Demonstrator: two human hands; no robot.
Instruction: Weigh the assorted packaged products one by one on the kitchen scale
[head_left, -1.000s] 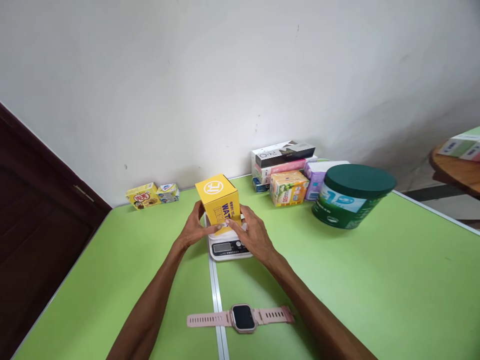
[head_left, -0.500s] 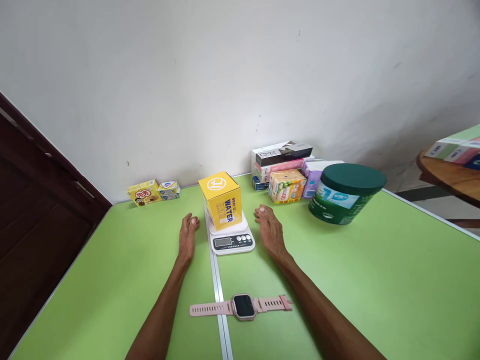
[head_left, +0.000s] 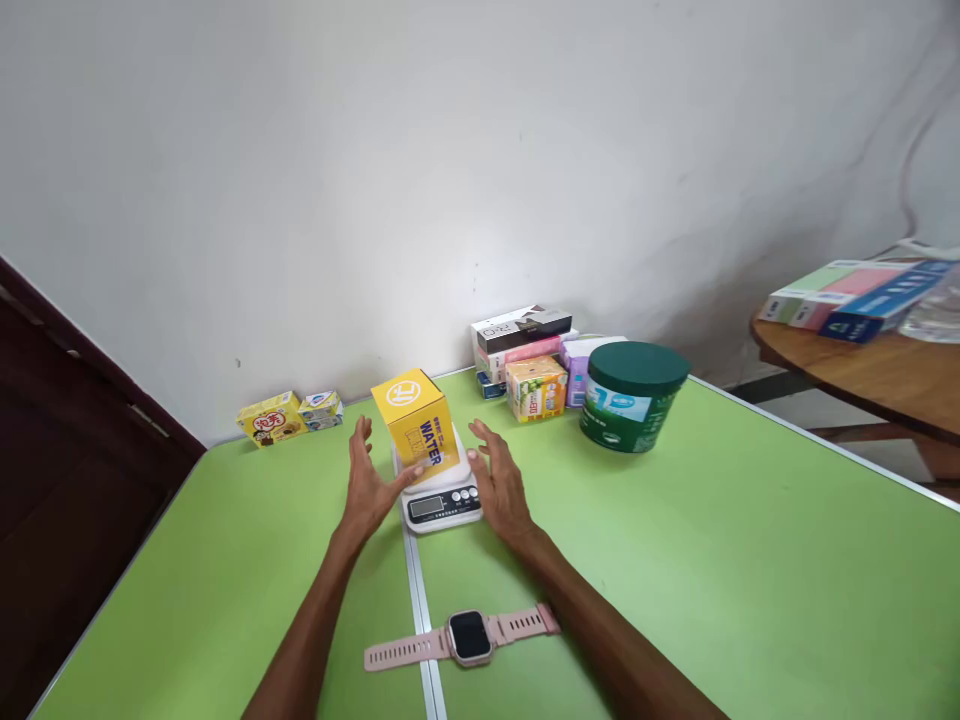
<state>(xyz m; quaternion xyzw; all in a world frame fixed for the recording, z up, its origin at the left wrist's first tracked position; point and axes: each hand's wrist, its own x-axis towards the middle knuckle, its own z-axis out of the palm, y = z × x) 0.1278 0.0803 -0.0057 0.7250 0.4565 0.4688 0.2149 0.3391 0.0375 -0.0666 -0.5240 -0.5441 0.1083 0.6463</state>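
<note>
A yellow box (head_left: pixel 417 426) marked WATER stands on a small white kitchen scale (head_left: pixel 440 497) in the middle of the green table (head_left: pixel 712 560). My left hand (head_left: pixel 367 484) is raised just left of the box with fingers spread, its thumb close to the box's lower corner. My right hand (head_left: pixel 498 484) hovers just right of the scale, fingers stretched out. Neither hand holds anything. A pink smartwatch (head_left: pixel 467 637) lies flat on the table near me, between my forearms.
A dark green round tub (head_left: pixel 630 396) stands to the right of the scale. Several stacked cartons (head_left: pixel 525 360) sit by the wall behind it, and two small cartons (head_left: pixel 285 415) at the back left. A wooden table with boxes (head_left: pixel 855 300) is at right. A dark door (head_left: pixel 67 450) is left.
Both hands let go of the yellow box on the scale, rested on the table beside it, and now are lifted with fingers open on either side of the box. The view has shifted right.
</note>
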